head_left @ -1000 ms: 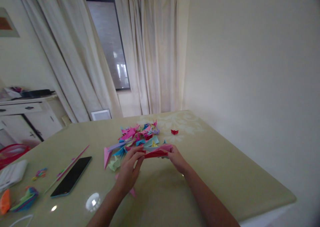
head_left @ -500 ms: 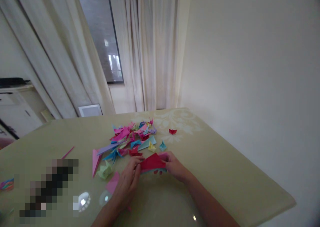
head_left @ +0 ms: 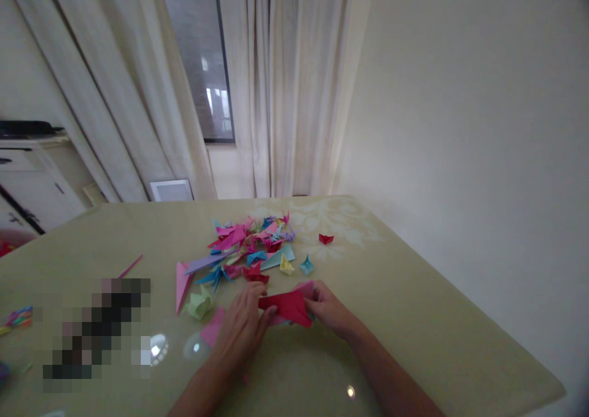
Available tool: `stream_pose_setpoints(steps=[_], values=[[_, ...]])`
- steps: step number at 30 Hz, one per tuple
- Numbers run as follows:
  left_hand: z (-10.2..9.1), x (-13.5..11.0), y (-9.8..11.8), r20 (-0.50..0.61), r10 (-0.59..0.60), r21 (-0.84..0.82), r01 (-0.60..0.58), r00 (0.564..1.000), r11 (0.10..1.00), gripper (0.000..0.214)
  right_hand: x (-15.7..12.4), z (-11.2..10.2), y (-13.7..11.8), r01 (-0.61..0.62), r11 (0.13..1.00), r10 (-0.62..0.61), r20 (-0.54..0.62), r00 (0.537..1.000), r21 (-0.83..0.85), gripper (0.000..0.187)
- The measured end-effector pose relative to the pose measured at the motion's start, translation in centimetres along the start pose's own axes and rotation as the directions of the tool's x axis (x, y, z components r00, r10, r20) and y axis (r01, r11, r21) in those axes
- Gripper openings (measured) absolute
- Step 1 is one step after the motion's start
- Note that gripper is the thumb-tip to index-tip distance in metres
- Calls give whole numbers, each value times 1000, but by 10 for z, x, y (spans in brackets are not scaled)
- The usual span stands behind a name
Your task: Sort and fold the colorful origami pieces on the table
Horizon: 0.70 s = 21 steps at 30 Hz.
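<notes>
Between my two hands is a folded piece of red paper (head_left: pixel 288 306), with pink and pale blue paper showing along its edges. My left hand (head_left: pixel 246 319) is closed on its left end, the thumb lying over the front. At the right end, my right hand (head_left: pixel 327 306) pinches the paper where a pink corner sticks up. Just beyond the hands lie a red folded paper piece (head_left: pixel 255 274), a small yellow one (head_left: pixel 286 265) and a small blue one (head_left: pixel 307 265). Left of my left hand are a pale green paper shape (head_left: pixel 199 303) and pink paper (head_left: pixel 213 328).
A heap of colourful folded paper (head_left: pixel 239 236) covers the middle back of the table (head_left: pixel 414 331). A small red paper boat (head_left: pixel 326 238) lies to its right. Far left are a thin pink stick (head_left: pixel 131 266) and a blurred-out patch. A wall (head_left: pixel 469 129) borders the right side.
The red paper has turned from a peaked shape to a flatter one slanting down at the right. Both hands still hold it. The whole view has shifted slightly.
</notes>
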<state>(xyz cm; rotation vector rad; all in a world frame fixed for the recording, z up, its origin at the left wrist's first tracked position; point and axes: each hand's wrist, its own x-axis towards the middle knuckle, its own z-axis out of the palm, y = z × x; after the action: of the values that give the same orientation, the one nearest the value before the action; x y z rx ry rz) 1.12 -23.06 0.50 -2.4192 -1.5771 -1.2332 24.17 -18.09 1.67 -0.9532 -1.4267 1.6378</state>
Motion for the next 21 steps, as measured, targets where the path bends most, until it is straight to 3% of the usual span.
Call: stream_pose_setpoints(steps=[11,21], values=[[0,-1,3,125,-36,70,27,992,997,41,5,-2,2,103,994,-100,-66,993,41,44],[5,-6,0,221,-83,-7,87,972,996,42,-2,7,-18,216,975,-212,-61,975,58,45]])
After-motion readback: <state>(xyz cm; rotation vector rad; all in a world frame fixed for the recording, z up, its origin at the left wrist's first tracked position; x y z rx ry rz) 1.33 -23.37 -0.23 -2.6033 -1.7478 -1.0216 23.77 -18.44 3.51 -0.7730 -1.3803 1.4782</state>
